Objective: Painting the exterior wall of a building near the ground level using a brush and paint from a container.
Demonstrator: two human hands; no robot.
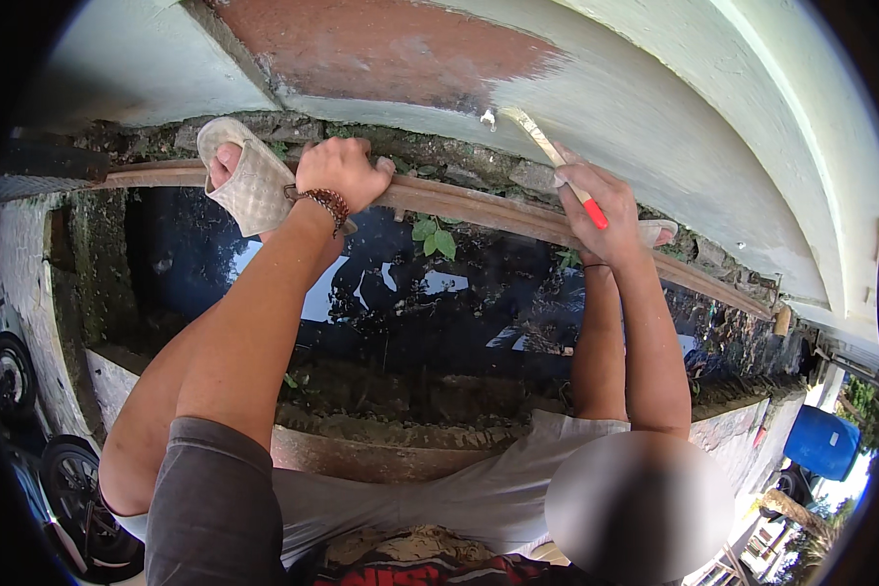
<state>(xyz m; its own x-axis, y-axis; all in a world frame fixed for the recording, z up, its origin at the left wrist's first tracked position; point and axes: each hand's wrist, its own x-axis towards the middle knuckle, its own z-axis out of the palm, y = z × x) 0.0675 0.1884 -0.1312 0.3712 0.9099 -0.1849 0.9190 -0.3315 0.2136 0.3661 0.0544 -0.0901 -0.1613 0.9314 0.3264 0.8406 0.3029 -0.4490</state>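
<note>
A paintbrush (547, 146) with a pale handle and a red end is held in my right hand (601, 207). Its bristles touch or nearly touch the wall (654, 146), at the border between white paint and a reddish-brown patch (391, 49). Beside the bristles is a small white blob (488, 119). My left hand (344, 168), with a beaded bracelet (328, 203) at the wrist, is closed over a long wooden plank (479, 202); its fingertips are hidden. Next to that hand, my foot in a beige slipper (244, 181) stands on the plank.
Dark water (381, 303) fills a channel beneath the plank and my legs. A leafy plant (436, 237) grows beside the plank. Stone edging (420, 151) runs along the wall's foot. Wheels (73, 479) stand at the lower left, a blue drum (822, 442) at the right.
</note>
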